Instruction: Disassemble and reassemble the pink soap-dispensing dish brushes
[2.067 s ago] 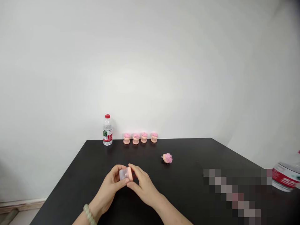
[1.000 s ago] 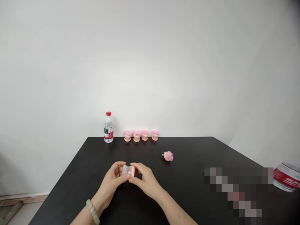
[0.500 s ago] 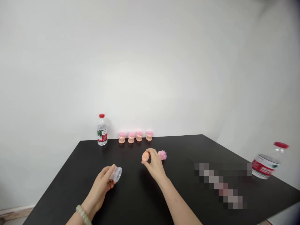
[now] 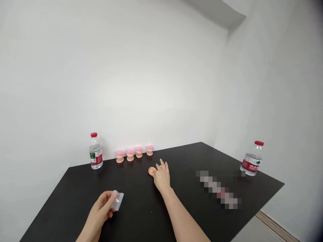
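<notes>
My left hand point(image 4: 99, 211) is low over the black table point(image 4: 75, 188) and holds a small clear plastic cup point(image 4: 117, 200) between thumb and fingers. My right hand point(image 4: 161, 177) is stretched out to the table's middle, palm down with the fingers spread. A round peach-coloured cap point(image 4: 151, 171) lies on the table right beside its thumb, touching or nearly touching it. The loose pink brush head seen earlier is hidden, probably behind this hand.
Several pink-bristled brushes on peach bases point(image 4: 130, 155) stand in a row at the back edge. A red-capped water bottle point(image 4: 96, 152) stands left of them, another bottle point(image 4: 252, 158) at the far right corner. A blurred patch point(image 4: 219, 189) covers part of the right side.
My hands pulled the peach cap off the clear cup and moved apart. The right hand carried the cap forward and set it on the table. The view swung to the right.
</notes>
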`<action>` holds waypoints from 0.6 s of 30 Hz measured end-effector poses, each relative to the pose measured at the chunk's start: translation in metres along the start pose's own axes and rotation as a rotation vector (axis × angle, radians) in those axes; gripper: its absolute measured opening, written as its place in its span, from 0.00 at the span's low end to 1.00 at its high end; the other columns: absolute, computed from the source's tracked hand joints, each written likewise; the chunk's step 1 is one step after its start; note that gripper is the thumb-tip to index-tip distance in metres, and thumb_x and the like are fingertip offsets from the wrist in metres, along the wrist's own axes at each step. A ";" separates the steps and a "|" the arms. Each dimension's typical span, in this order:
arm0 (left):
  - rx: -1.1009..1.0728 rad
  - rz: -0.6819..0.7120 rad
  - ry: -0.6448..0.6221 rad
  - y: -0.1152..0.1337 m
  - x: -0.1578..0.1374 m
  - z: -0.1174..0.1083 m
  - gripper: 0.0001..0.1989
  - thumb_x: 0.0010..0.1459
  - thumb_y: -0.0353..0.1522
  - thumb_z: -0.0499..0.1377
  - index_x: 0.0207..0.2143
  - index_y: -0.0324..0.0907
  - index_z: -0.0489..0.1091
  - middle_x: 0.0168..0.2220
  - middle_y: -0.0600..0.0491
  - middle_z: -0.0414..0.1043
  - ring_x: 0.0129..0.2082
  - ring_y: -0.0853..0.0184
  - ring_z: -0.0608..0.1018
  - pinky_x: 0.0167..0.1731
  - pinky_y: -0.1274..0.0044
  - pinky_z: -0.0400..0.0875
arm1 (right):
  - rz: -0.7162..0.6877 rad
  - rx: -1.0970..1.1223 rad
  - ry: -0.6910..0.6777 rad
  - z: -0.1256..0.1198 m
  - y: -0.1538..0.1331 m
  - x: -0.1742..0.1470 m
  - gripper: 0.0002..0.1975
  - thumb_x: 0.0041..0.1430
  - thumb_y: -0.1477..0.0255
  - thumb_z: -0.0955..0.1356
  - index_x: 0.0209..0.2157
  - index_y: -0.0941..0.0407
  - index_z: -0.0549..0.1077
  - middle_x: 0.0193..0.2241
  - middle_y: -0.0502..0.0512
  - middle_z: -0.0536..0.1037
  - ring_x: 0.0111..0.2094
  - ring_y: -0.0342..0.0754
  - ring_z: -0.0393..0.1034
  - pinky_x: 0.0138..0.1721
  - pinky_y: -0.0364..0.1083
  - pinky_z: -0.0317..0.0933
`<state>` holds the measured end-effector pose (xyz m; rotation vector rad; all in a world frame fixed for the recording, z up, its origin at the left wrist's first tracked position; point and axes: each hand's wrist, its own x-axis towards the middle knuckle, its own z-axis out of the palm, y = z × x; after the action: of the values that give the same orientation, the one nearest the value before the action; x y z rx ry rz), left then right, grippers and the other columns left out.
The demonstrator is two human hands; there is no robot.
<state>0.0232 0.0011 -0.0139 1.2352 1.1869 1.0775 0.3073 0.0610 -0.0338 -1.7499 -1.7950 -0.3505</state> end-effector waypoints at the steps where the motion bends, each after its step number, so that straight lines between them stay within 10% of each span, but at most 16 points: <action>1: 0.010 0.002 0.008 -0.002 0.002 0.000 0.28 0.46 0.58 0.63 0.34 0.42 0.76 0.26 0.55 0.67 0.26 0.67 0.66 0.26 0.77 0.62 | 0.002 -0.013 0.010 0.000 0.001 -0.001 0.12 0.54 0.82 0.68 0.32 0.56 0.83 0.50 0.63 0.80 0.65 0.67 0.57 0.64 0.65 0.46; 10: 0.262 0.221 -0.041 -0.005 0.007 0.012 0.24 0.42 0.48 0.70 0.38 0.44 0.75 0.36 0.50 0.78 0.37 0.56 0.78 0.38 0.72 0.70 | 0.177 -0.043 0.222 -0.023 0.009 -0.001 0.15 0.57 0.80 0.66 0.44 0.60 0.80 0.57 0.70 0.71 0.67 0.71 0.48 0.63 0.68 0.49; 18: 0.626 0.393 -0.117 0.028 0.040 0.068 0.15 0.46 0.32 0.67 0.39 0.42 0.76 0.40 0.46 0.76 0.41 0.54 0.77 0.45 0.68 0.68 | 0.295 0.042 0.363 -0.032 0.034 0.002 0.17 0.58 0.77 0.65 0.47 0.63 0.77 0.57 0.73 0.68 0.66 0.74 0.46 0.59 0.69 0.53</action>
<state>0.0954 0.0352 0.0098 2.0543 1.2646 0.9140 0.3473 0.0480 -0.0148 -1.7583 -1.2635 -0.4682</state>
